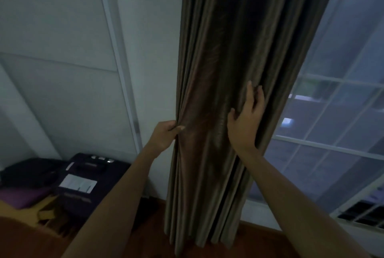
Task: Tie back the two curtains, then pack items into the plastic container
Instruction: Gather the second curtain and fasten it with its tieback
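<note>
We see one curtain (pixel 226 66), a heavy brown-olive cloth with a faint sheen, gathered into a tall column of narrow vertical pleats that runs from the top edge of the view down to the floor (pixel 264 237). It hangs between the pale wall (pixel 62 50) on its left and the window (pixel 336 116) on its right, and its hem ends in rounded, tube-like folds. The left hand (pixel 164 136) grips the curtain's left edge. Its fingers are curled round a bunch of cloth and the thumb (pixel 180 127) pinches it from the front, so the fabric creases toward that spot. The right hand (pixel 246 119) lies flat against the right side of the same bundle, fingers (pixel 250 93) straight, slightly spread and pointing upward, pressing on the pleats and holding nothing. Both forearms are bare.

The wall is smooth and matt, crossed by a thin pale strip between flat panels. The window is glass set in white bars that form a grid of rectangular panes, with dim bluish light behind. The floor is reddish-brown wood with a dull gloss. At lower left lies one dark purple suitcase (pixel 91 193), boxy and fabric-shelled, with one white rectangular label (pixel 78 184) on top. Beside it we count one soft black bag (pixel 27 171) and one purple cloth (pixel 20 196), both blurred
</note>
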`<state>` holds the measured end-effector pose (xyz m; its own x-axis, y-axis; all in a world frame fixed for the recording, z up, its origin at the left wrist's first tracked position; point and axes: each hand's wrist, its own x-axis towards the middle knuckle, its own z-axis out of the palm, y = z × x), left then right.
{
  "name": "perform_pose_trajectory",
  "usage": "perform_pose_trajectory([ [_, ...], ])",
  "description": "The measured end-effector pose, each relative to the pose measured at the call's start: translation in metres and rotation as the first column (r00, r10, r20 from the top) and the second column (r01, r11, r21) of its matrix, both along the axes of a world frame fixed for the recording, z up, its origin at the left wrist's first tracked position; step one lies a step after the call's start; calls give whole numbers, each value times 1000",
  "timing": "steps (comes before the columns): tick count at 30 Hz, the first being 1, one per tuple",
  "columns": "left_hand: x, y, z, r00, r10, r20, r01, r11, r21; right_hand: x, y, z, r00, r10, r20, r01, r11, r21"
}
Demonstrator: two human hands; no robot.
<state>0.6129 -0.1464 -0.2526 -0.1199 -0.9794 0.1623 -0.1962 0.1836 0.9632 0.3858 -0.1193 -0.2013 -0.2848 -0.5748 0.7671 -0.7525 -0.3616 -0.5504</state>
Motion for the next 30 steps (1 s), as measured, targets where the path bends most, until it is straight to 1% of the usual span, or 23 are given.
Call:
perform_pose_trajectory([
  [1, -1, -4, -5, 1000, 14, 19, -13, 1000, -14, -3, -3, -3, 999, 6, 44, -7, 1000, 27],
  [3, -6, -6, -8, 999, 32, 31, -32, 999, -21, -9, -7, -11, 992, 73, 99, -82, 993, 90],
  [5, -12, -5, -9, 998, 51, 29, -51, 999, -8, -13, -8, -25, 985, 156, 67, -165, 974, 155],
  [7, -19, -2, -8, 998, 60, 12, -61, 998, 36, -13, -5, -43, 975, 221, 6, -218, 954, 206],
  [10, -29, 3, -2, 997, 76, -3, -76, 991, 106, -3, 1, -66, 951, 306, -47, -285, 924, 257],
  [12, -34, 3, -1, 998, 65, -13, -63, 991, 118, 6, 3, -76, 947, 315, -68, -290, 924, 247],
  [15, -36, 2, 1, 998, 42, -36, -37, 989, 146, 17, 3, -83, 957, 286, -49, -269, 939, 214],
  [21, -26, 0, 2, 997, -36, -73, 48, 985, 167, 46, 15, -102, 958, 284, 36, -280, 901, 331],
  [25, -17, -1, -4, 993, -42, -108, 59, 985, 162, 64, 21, -114, 967, 256, -12, -237, 912, 335],
  [27, -16, -1, -6, 991, -21, -129, 43, 984, 174, 70, 22, -119, 963, 261, -72, -220, 908, 356],
  [28, -15, -1, -8, 990, -2, -140, 26, 985, 173, 71, 22, -121, 957, 256, -137, -197, 919, 341],
  [30, -15, 0, -12, 983, 32, -180, -1, 986, 166, 68, 23, -124, 918, 200, -342, -111, 959, 262],
])
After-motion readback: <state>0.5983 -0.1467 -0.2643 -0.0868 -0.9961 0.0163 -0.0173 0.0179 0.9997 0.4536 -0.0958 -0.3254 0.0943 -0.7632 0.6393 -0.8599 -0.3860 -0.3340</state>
